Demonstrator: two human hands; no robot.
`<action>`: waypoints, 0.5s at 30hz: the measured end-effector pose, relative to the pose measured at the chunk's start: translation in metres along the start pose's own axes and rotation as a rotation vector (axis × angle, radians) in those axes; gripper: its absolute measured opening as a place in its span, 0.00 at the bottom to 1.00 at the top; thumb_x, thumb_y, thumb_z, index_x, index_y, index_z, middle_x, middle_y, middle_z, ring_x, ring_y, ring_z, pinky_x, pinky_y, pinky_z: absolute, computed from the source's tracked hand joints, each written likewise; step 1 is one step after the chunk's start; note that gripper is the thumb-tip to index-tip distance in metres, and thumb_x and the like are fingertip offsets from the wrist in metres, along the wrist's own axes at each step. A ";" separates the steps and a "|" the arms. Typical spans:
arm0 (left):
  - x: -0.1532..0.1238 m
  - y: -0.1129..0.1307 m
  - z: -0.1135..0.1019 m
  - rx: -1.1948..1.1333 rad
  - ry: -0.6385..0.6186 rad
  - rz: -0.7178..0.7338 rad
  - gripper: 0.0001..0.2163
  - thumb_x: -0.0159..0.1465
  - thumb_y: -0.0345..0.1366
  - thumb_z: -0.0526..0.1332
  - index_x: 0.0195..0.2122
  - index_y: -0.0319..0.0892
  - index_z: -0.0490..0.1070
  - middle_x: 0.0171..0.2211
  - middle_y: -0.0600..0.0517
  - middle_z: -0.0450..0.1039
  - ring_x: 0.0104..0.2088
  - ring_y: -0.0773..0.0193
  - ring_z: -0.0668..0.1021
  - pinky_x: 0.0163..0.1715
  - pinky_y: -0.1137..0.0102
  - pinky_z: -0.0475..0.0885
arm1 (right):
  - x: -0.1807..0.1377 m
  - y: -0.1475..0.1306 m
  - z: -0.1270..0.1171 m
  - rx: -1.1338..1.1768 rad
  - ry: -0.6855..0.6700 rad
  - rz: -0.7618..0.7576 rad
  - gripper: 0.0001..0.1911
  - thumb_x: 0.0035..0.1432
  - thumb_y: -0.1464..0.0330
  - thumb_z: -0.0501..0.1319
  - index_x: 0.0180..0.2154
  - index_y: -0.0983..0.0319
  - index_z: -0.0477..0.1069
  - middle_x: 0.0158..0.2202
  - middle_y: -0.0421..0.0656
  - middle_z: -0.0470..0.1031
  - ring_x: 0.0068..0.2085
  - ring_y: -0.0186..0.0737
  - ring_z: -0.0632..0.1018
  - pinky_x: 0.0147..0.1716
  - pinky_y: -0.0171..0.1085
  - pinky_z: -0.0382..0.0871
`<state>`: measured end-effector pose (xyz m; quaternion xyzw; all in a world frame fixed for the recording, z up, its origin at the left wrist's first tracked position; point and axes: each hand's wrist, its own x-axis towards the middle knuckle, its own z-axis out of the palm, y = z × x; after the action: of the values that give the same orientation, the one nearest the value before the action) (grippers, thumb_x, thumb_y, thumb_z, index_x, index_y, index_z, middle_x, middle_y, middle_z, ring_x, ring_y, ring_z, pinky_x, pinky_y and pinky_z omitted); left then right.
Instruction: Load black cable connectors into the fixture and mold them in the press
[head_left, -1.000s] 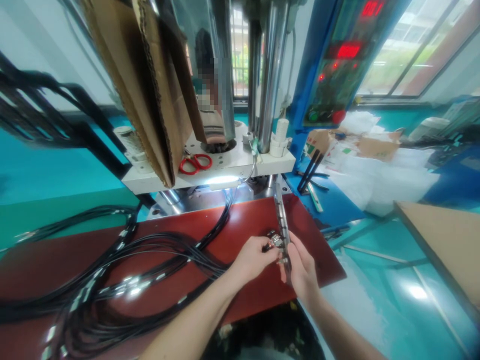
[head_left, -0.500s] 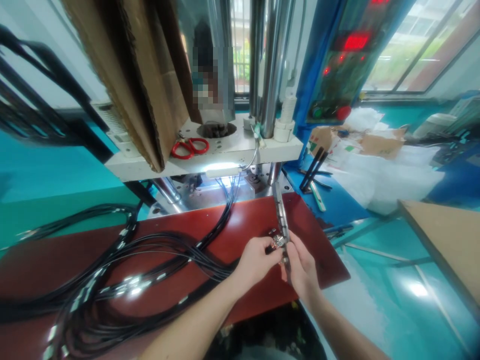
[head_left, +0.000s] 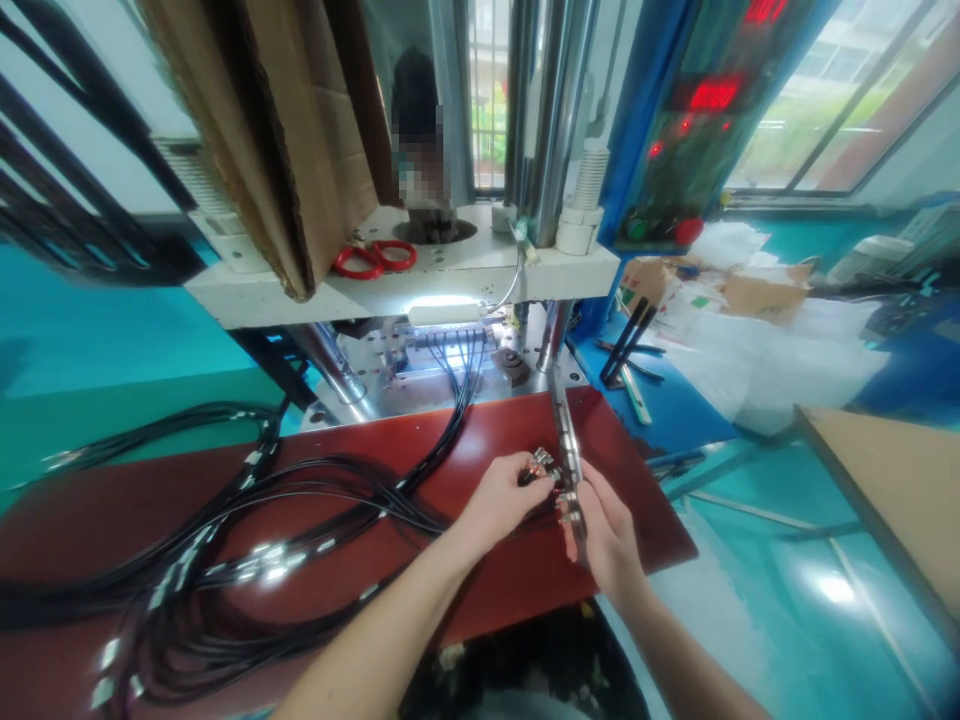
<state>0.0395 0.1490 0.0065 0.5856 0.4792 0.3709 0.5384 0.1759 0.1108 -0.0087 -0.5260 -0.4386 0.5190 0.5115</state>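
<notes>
My left hand (head_left: 499, 500) pinches a small bunch of shiny metal cable connectors (head_left: 541, 460) between thumb and fingers, just left of a narrow slotted metal bar (head_left: 565, 425). The near part of that bar is gripped by my right hand (head_left: 611, 525); its far end points at the press. Small metal pieces sit along the bar by my right thumb. Black cables (head_left: 420, 515) run across the red-brown board toward my left hand, and whether they join the connectors is partly hidden by the hand.
Behind the red-brown board (head_left: 495, 425) stands a press with a white upper plate (head_left: 517, 280), carrying red-handled scissors (head_left: 375, 260) and cardboard (head_left: 300, 150). Cables reach a lit fixture (head_left: 457, 350) beneath. Pliers (head_left: 637, 350) lie right, below a control panel (head_left: 682, 130). A blurred-out reflection shows behind.
The press's upper plate has risen, the scissors with it, showing more of the lit fixture. My left hand has drawn slightly left, off the bar, with the connectors.
</notes>
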 end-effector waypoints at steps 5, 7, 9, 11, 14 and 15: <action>0.000 0.002 0.003 -0.084 -0.065 -0.067 0.08 0.52 0.36 0.59 0.23 0.36 0.67 0.23 0.53 0.68 0.25 0.69 0.68 0.28 0.74 0.61 | 0.002 0.005 -0.004 -0.050 -0.053 0.024 0.27 0.57 0.55 0.52 0.54 0.63 0.59 0.19 0.37 0.68 0.13 0.28 0.65 0.10 0.28 0.60; 0.000 0.002 0.003 -0.087 -0.077 -0.064 0.07 0.52 0.36 0.58 0.23 0.36 0.68 0.23 0.53 0.69 0.25 0.68 0.69 0.28 0.74 0.62 | 0.003 0.006 -0.004 -0.087 -0.068 0.028 0.28 0.57 0.55 0.51 0.55 0.64 0.58 0.18 0.36 0.67 0.12 0.28 0.65 0.10 0.28 0.61; -0.001 0.000 0.003 -0.105 -0.081 -0.048 0.07 0.52 0.35 0.58 0.23 0.36 0.68 0.23 0.53 0.69 0.25 0.68 0.69 0.28 0.75 0.62 | 0.004 0.006 -0.005 -0.144 -0.087 0.018 0.29 0.57 0.55 0.51 0.55 0.64 0.58 0.17 0.35 0.66 0.13 0.29 0.65 0.10 0.28 0.62; -0.002 -0.002 0.002 -0.121 -0.060 -0.041 0.06 0.52 0.34 0.58 0.22 0.37 0.67 0.22 0.54 0.69 0.24 0.69 0.69 0.27 0.75 0.62 | 0.005 0.006 -0.004 -0.216 -0.110 -0.017 0.28 0.57 0.56 0.50 0.55 0.64 0.59 0.16 0.35 0.66 0.13 0.29 0.66 0.11 0.29 0.63; -0.004 -0.005 0.001 -0.113 -0.023 -0.034 0.06 0.51 0.34 0.58 0.21 0.37 0.65 0.20 0.55 0.67 0.23 0.70 0.67 0.26 0.75 0.61 | 0.006 0.004 -0.004 -0.277 -0.142 -0.052 0.27 0.58 0.57 0.50 0.54 0.64 0.60 0.15 0.34 0.65 0.13 0.29 0.66 0.12 0.28 0.64; -0.004 -0.006 0.001 -0.110 -0.029 -0.029 0.06 0.51 0.33 0.58 0.21 0.37 0.65 0.20 0.55 0.67 0.23 0.70 0.67 0.26 0.75 0.61 | 0.006 0.004 -0.004 -0.266 -0.145 -0.042 0.26 0.57 0.57 0.50 0.54 0.64 0.61 0.16 0.34 0.65 0.12 0.28 0.65 0.12 0.28 0.64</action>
<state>0.0380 0.1448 0.0012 0.5534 0.4587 0.3802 0.5820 0.1796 0.1158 -0.0133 -0.5409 -0.5501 0.4821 0.4152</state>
